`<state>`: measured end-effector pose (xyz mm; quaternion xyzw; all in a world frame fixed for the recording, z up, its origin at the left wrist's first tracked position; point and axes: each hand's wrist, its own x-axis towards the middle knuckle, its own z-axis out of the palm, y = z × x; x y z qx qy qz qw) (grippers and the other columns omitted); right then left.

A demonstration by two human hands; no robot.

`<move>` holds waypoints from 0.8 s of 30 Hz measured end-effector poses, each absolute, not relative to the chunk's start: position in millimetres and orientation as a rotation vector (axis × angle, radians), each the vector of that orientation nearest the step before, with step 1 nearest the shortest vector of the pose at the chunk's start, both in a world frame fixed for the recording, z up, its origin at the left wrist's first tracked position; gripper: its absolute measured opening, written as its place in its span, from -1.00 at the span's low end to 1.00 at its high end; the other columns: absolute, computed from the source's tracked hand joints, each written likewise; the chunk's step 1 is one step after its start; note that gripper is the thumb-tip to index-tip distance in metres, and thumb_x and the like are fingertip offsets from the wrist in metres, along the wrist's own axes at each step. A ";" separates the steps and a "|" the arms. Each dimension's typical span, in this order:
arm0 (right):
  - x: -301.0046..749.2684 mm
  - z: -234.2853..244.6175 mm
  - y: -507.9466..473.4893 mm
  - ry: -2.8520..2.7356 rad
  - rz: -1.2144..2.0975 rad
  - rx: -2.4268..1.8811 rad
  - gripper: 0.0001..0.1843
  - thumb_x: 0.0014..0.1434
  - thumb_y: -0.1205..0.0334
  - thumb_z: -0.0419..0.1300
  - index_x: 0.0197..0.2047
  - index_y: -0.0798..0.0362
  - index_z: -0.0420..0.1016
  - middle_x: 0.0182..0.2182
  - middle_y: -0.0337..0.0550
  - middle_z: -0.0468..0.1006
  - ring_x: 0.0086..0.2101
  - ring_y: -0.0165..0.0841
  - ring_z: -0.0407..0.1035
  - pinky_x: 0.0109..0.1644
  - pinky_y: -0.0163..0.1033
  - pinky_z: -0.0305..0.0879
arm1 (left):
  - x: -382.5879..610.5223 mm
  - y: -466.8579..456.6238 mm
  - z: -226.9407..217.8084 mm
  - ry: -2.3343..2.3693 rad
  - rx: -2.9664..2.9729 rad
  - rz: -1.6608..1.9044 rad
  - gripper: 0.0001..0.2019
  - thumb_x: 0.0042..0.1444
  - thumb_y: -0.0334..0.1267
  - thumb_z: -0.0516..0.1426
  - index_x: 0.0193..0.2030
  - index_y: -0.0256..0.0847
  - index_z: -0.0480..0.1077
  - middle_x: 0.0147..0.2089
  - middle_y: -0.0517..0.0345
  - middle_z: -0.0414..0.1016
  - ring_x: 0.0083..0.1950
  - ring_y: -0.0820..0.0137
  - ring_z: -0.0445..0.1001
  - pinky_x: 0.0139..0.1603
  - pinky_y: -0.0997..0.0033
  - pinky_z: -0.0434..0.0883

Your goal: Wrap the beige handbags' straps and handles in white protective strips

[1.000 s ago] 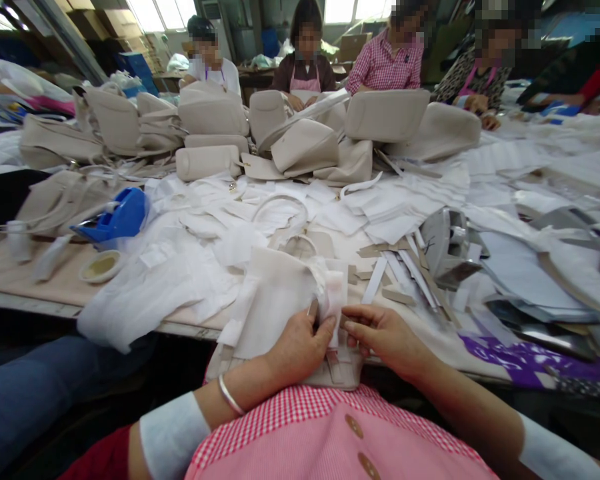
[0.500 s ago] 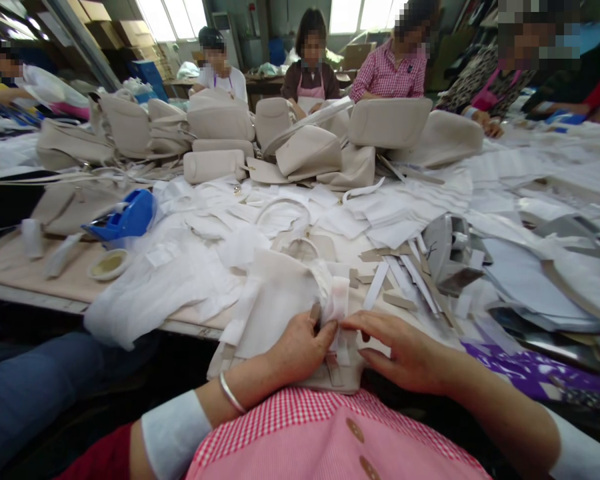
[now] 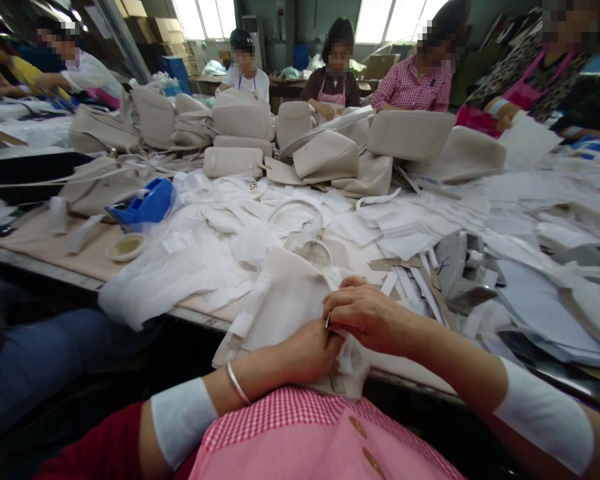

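Note:
A beige handbag (image 3: 347, 383) lies at the table's front edge against my apron, partly covered by a thin white wrapping sheet (image 3: 290, 287). Its ring-shaped handle (image 3: 316, 252) points away from me. My left hand (image 3: 313, 350) is closed on the white wrapping over the bag, its fingertips mostly hidden. Over it, my right hand (image 3: 365, 313) has its fingers bent and pinched together, touching the left thumb. A small pale edge shows at the right fingertips; what it belongs to is too small to tell.
A blue tape dispenser (image 3: 147, 203) and a shallow dish (image 3: 125, 247) stand to the left. Right are a grey tape dispenser (image 3: 460, 263) and white sheets (image 3: 545, 313). Beige bags (image 3: 240, 117) are piled ahead, with several co-workers behind. Table edge (image 3: 195, 316) runs in front.
My right hand has moved left and up over my left hand, its spread fingers now closed together. The camera view has shifted slightly. A co-worker at right now holds up a white sheet.

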<state>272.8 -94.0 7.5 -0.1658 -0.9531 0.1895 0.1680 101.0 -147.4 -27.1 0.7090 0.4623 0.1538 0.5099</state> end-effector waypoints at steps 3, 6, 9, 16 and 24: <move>275.1 -2.7 -90.4 -2.565 0.671 -0.554 -0.83 0.23 0.42 0.16 -0.39 0.09 0.50 -0.38 -0.14 0.61 -0.32 -0.37 0.47 -0.10 -0.18 0.20 | 97.2 -148.4 -26.0 1.121 1.710 0.369 -0.75 0.24 -0.21 0.00 -0.30 -0.29 0.43 -0.44 0.14 0.48 -0.41 0.36 0.43 -0.37 0.42 0.31; 277.8 -10.7 -93.2 -2.434 0.716 -0.613 -0.82 0.23 0.44 0.14 -0.38 0.07 0.49 -0.42 -0.18 0.60 -0.36 -0.38 0.44 -0.14 -0.19 0.21 | 96.6 -150.5 -31.3 1.163 1.625 0.431 -0.70 0.16 -0.06 0.12 -0.22 -0.30 0.45 -0.45 0.20 0.45 -0.44 0.40 0.38 -0.44 0.45 0.26; 276.6 -16.5 -97.5 -2.361 0.728 -0.615 -0.82 0.23 0.44 0.16 -0.38 0.05 0.47 -0.48 -0.24 0.57 -0.43 -0.41 0.41 -0.13 -0.18 0.23 | 100.0 -152.1 -40.1 1.204 1.567 0.509 -0.63 0.23 0.01 0.06 -0.24 -0.30 0.46 -0.46 0.20 0.43 -0.44 0.42 0.37 -0.45 0.47 0.24; 281.3 -13.4 -96.6 -2.315 0.978 -0.890 -0.63 0.22 0.30 0.24 0.11 0.00 0.46 -0.29 -0.16 0.65 -0.24 -0.33 0.50 -0.15 -0.24 0.38 | 101.6 -151.0 -42.0 1.184 1.633 0.476 -0.64 0.31 -0.08 -0.04 -0.24 -0.24 0.50 -0.48 0.20 0.46 -0.41 0.40 0.43 -0.39 0.47 0.29; 270.9 32.0 -81.8 -2.833 0.663 -0.611 -0.81 0.28 0.29 0.19 -0.07 0.07 0.58 -0.18 0.00 0.56 -0.18 -0.29 0.42 -0.09 -0.19 0.31 | 102.8 -149.0 -42.1 1.187 1.714 0.460 -0.65 0.33 -0.12 -0.07 -0.18 -0.20 0.49 -0.36 0.14 0.54 -0.32 0.34 0.50 -0.29 0.42 0.37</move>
